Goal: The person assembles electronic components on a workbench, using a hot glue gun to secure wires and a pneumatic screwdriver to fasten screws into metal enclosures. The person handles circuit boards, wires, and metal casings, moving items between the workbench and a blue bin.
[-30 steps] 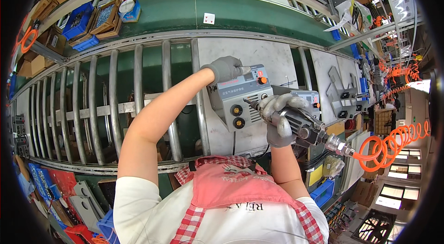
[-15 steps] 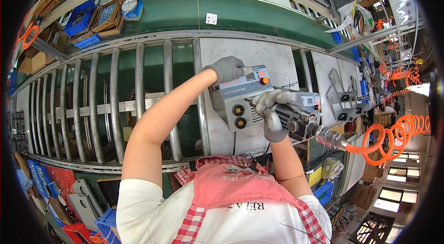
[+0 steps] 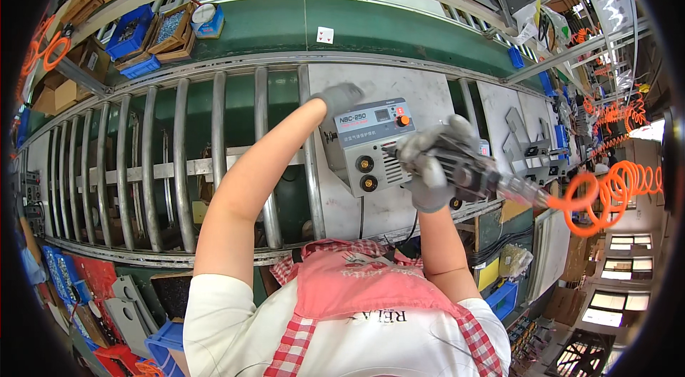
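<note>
A grey welding machine (image 3: 371, 152) with a blue-grey control panel, an orange knob and two round brass-centred sockets sits on a pale board (image 3: 335, 216) in front of me. My right hand (image 3: 432, 170), in a grey glove, is wrapped round a dark air screwdriver (image 3: 474, 170). The tool's tip points left, at the machine's right side; whether it touches is hard to tell. An orange coiled hose (image 3: 592, 202) runs from its rear. My gloved left hand (image 3: 341, 97) is beside the panel's far left corner, its fingers smeared by motion.
Behind the tool, a second machine (image 3: 485, 148) is partly hidden. Metal rollers (image 3: 221, 120) stretch to the left. Across the rail stand a blue bin (image 3: 130, 31) and a box of small screws (image 3: 170, 27). Grey metal parts (image 3: 531, 141) lie on the right.
My left hand has drawn back left off the control panel, uncovering it. My right hand and the air screwdriver have shifted slightly up and right, and the tool is blurred.
</note>
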`<state>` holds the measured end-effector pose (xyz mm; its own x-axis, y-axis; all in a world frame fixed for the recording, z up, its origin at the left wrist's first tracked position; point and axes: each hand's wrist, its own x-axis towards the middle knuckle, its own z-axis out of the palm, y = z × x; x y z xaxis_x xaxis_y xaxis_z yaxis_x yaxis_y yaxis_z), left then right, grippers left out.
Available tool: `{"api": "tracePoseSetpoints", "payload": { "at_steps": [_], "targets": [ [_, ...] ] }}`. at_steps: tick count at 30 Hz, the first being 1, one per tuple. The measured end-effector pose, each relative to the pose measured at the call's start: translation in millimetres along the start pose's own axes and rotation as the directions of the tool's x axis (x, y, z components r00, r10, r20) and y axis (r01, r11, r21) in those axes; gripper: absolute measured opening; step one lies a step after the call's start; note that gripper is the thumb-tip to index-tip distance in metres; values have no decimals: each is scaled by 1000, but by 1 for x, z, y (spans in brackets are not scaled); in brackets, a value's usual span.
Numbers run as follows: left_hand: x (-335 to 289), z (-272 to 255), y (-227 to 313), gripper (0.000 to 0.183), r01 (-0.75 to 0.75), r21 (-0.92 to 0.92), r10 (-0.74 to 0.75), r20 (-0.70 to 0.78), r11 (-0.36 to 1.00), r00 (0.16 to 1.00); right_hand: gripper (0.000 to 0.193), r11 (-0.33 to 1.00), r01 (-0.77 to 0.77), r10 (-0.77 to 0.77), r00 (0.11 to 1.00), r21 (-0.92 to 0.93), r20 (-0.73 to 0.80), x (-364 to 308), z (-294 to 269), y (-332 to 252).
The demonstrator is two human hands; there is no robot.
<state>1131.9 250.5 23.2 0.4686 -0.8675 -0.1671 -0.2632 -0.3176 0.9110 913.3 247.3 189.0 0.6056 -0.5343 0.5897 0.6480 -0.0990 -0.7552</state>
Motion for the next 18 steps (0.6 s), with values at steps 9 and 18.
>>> {"api": "tracePoseSetpoints", "payload": {
  "at_steps": [9, 18],
  "targets": [
    [-84, -18, 85, 29, -252, -910, -253, -342, 329, 905, 49, 923, 385, -384, 922, -3, -51, -17, -43, -113],
    [-163, 148, 162, 33, 364, -931, 112, 366, 42, 924, 48, 896, 441, -444, 882, -55, -157, -62, -85, -154]
  ]
}}
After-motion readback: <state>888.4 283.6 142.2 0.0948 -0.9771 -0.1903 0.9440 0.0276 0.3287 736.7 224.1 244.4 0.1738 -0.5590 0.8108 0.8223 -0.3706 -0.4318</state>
